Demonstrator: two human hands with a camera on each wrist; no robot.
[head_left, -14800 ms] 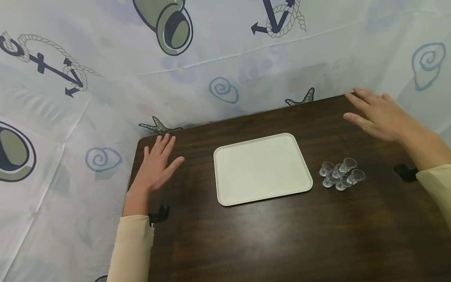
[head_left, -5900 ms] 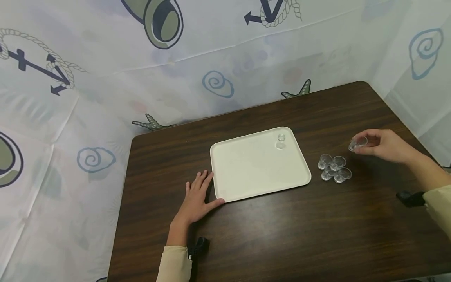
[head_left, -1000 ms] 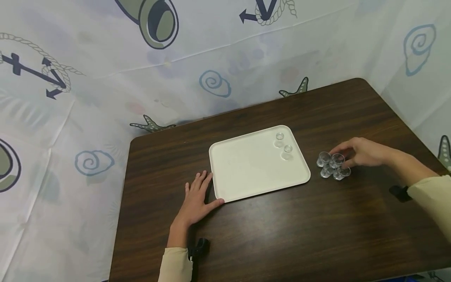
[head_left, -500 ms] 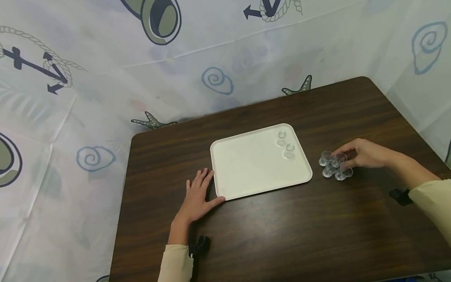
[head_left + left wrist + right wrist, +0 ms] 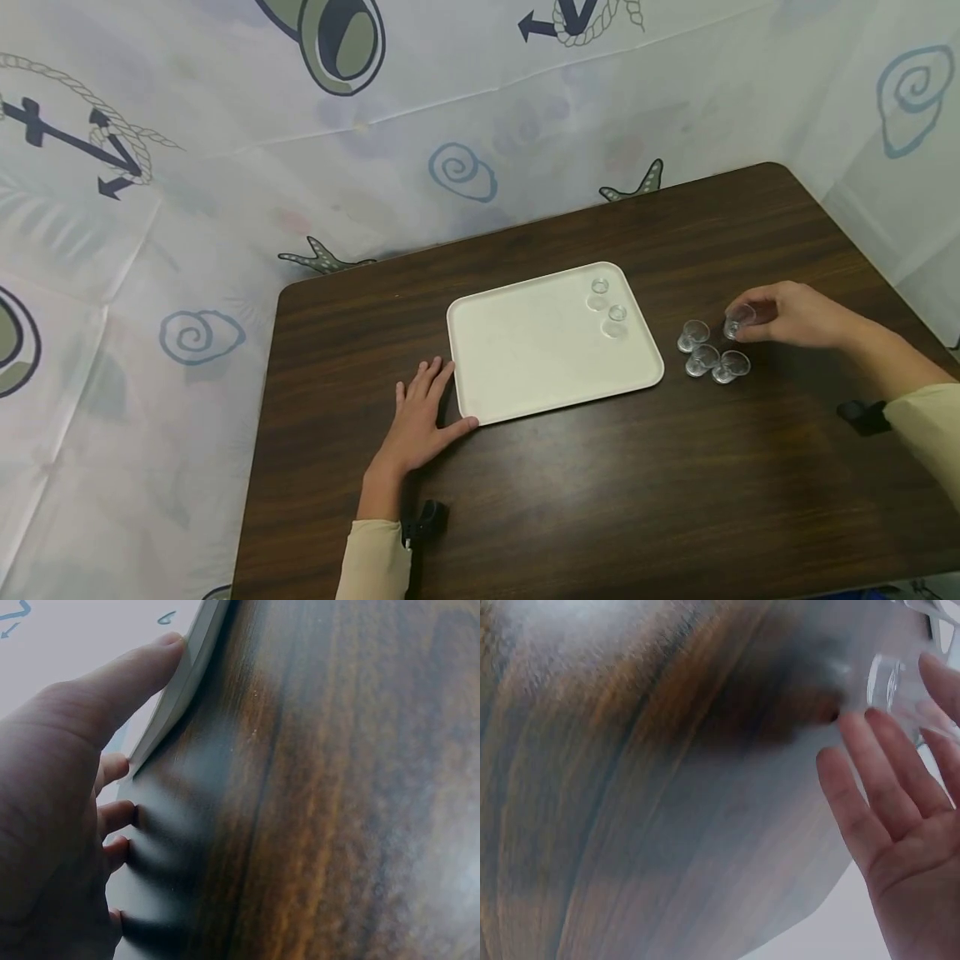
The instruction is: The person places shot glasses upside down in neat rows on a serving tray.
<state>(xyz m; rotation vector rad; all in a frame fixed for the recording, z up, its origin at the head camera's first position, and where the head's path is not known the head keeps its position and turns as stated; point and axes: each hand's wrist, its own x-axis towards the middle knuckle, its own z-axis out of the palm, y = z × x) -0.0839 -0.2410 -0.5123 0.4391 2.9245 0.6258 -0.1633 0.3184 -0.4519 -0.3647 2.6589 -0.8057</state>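
A right hand (image 5: pixel 810 317) pinches a clear cup (image 5: pixel 739 318), the left hand (image 5: pixel 415 427) spread against a white tray (image 5: pixel 543 358); a low swing inward could topple three neighboring cups (image 5: pixel 702 360).

- The bare left hand (image 5: pixel 417 421) lies with its back upward, four fingers (image 5: pixel 118 816) reaching forward, slightly spread.
- Its outstretched thumb (image 5: pixel 131 682) points rightward, a wide gap between it and the index finger.
- Behind that hand come the bare left wrist (image 5: pixel 380 492) and a pale yellow cloth sleeve (image 5: pixel 373 558).
- Well to its right, the bare right hand (image 5: pixel 798 315) points leftward, thumb (image 5: pixel 939 682) and index finger pinching.
- Its other fingers (image 5: pixel 877 772) extend, nearly straight.
- Behind it, the forearm slants rightward into a matching sleeve (image 5: pixel 926 421).
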